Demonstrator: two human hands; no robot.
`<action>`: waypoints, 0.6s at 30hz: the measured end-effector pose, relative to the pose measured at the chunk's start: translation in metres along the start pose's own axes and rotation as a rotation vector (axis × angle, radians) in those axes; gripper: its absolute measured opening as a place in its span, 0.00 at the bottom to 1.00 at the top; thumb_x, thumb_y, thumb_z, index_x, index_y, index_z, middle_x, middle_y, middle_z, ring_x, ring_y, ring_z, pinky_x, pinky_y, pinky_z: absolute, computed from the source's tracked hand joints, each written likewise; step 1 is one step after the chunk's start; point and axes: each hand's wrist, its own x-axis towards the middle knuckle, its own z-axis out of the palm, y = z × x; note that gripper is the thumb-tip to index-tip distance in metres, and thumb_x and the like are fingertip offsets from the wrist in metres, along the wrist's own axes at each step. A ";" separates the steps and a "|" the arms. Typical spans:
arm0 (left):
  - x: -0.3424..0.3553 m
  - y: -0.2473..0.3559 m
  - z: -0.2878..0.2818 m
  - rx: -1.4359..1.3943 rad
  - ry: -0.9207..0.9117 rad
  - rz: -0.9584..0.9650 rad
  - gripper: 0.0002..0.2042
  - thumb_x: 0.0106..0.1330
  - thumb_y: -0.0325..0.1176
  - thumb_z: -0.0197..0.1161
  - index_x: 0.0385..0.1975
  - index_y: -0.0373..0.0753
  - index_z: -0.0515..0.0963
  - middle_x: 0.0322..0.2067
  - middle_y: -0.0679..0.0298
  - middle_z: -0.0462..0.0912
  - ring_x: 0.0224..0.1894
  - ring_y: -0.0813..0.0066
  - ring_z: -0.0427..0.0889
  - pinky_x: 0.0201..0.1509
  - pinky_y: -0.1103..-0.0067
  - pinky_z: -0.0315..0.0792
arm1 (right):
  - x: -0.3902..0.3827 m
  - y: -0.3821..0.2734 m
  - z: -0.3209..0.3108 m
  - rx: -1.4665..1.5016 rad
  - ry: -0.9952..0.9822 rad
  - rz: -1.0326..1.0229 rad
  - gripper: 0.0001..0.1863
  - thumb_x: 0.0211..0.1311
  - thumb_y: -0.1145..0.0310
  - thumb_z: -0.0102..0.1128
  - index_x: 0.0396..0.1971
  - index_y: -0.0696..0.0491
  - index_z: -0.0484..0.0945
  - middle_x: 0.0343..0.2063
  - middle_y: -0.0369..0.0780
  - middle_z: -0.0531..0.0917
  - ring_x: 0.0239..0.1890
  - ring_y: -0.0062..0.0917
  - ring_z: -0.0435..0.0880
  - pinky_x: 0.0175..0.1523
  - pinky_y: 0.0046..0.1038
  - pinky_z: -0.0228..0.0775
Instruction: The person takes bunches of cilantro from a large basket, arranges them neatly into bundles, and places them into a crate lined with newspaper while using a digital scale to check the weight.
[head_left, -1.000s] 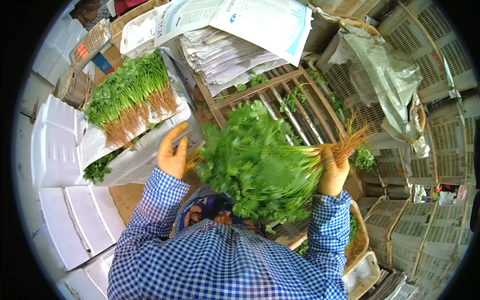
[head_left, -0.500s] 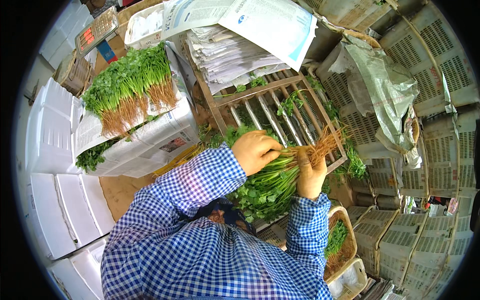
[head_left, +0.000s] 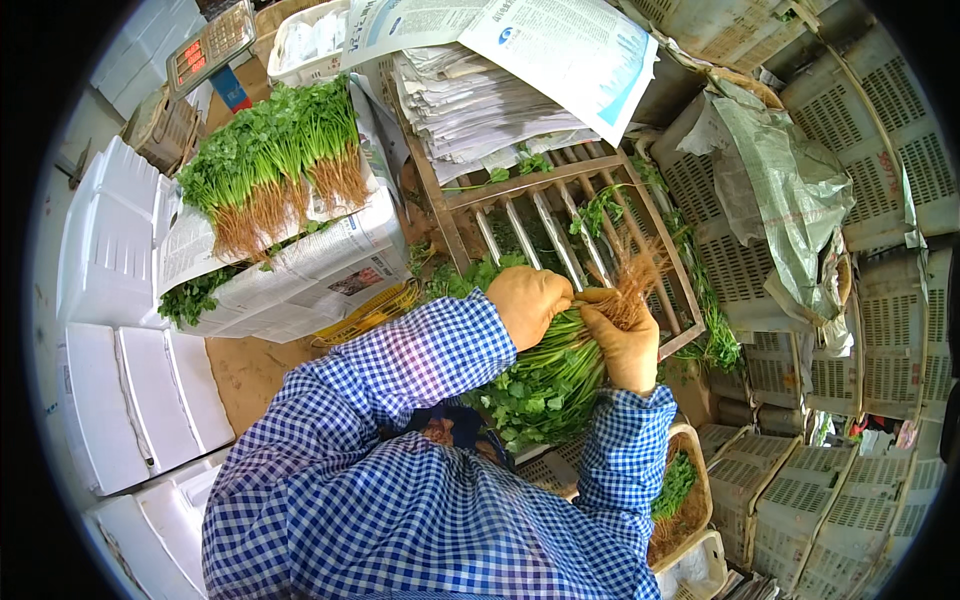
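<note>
Blue-and-white checked sleeves reach out in front of the person, and just past them the leafy bunch lies with its leaves toward the body and its brown roots pointing away, over the metal bars. The right hand is closed around the stems by the roots. Right beside it, the left hand curls its fingers over the stems, though I can't tell whether they pinch any. Off to the right sits a basket of more greens. Beyond the hands stretches a barred rack, with stacked newspapers at its far end. To the left, rooted greens lie in a row on newspaper, and farther back stands a scale.
</note>
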 end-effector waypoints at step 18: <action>-0.077 0.016 0.019 -0.208 -0.278 -0.061 0.55 0.60 0.48 0.70 0.79 0.49 0.34 0.78 0.44 0.38 0.79 0.43 0.41 0.76 0.39 0.38 | -0.011 0.016 0.016 -0.074 0.383 -0.251 0.17 0.65 0.80 0.63 0.54 0.64 0.78 0.36 0.42 0.87 0.31 0.20 0.83 0.36 0.22 0.78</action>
